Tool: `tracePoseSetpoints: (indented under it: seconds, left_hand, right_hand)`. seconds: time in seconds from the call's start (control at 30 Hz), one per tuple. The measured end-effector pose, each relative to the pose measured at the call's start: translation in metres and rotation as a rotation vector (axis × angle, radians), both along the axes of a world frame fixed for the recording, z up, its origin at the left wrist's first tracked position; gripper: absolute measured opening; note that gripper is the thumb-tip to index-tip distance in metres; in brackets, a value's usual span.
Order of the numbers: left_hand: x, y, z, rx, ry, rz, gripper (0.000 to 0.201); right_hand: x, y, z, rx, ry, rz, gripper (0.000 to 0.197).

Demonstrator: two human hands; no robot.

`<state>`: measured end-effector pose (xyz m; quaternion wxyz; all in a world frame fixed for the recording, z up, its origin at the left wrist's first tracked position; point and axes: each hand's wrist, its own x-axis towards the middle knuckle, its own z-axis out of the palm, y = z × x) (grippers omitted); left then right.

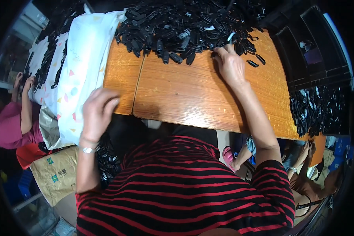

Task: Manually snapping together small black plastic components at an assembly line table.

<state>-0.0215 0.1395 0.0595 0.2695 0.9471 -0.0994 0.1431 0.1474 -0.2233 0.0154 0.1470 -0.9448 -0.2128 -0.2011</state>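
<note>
My right hand (230, 65) is at the near edge of a large heap of small black plastic parts (181, 33) on the wooden table. Its fingers are curled closed, and a slim tool with a pale end (230, 36) sticks up from them. What lies under the fingertips is mostly hidden; something dark shows there. My left hand (98, 112) hangs off the table's front left, beside a white patterned plastic sheet (82, 63). Motion blurs its fingers, and nothing can be made out in them. Two loose black parts (259, 59) lie right of my right hand.
The wooden table (185, 94) has a seam left of centre. Black bins (314, 47) stand at the right, above another heap of black parts (316, 108). A brown sack (59, 173) sits low at the left. Co-workers' arms (26, 102) show at both sides.
</note>
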Motion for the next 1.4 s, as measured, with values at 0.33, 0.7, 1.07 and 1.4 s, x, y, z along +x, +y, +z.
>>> tracePoseSetpoints:
  seconds: [0.33,0.7,1.07,1.4]
  left_hand:
    - [0.135,-0.106,-0.045,0.307,-0.226,-0.247,0.02]
    - [0.139,-0.105,-0.043,0.269,-0.3,-0.327,0.008]
    - [0.08,-0.126,-0.055,-1.403,0.443,-0.284,0.032]
    - [0.063,-0.126,-0.048,-1.406,0.421,-0.308,0.032]
  right_hand:
    - [-0.005,-0.002,0.007,-0.122,0.123,0.044,0.017]
    - [-0.035,0.004,0.006,0.165,0.16,0.171,0.022]
    - [-0.073,0.062,0.023,0.727,0.435,0.115,0.015]
    - [-0.093,0.061,0.013,0.587,0.262,0.194,0.022]
